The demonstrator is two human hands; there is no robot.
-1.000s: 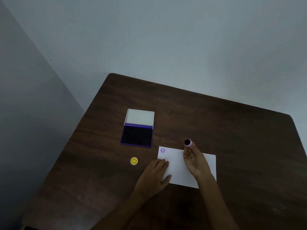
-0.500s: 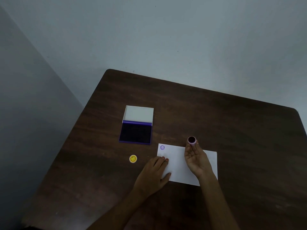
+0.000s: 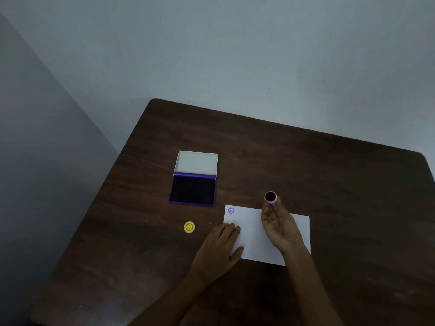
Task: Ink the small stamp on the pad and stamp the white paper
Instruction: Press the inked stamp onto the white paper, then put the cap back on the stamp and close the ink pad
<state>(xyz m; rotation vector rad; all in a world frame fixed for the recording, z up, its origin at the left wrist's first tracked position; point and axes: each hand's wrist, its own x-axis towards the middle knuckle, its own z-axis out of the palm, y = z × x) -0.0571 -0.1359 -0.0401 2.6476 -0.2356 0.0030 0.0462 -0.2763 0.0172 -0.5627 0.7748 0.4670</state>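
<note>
Purple ink already shows as one small mark [image 3: 231, 210] at the far left corner of the white paper [image 3: 253, 234], which lies flat on the dark wooden table [image 3: 329, 184]; the left hand [image 3: 220, 247] rests open, fingers pinning the paper's left edge; the right hand [image 3: 277, 225] has its grip closed on the small stamp [image 3: 270, 197], held by the fingertips above the paper's far edge with its dark face turned up; the open ink pad [image 3: 192, 189] sits well apart to the left, a yellow disc [image 3: 189, 227] nearer. To stamp cleanly, I judge the face should turn down, meet bare paper squarely, press without sliding, and lift straight.
</note>
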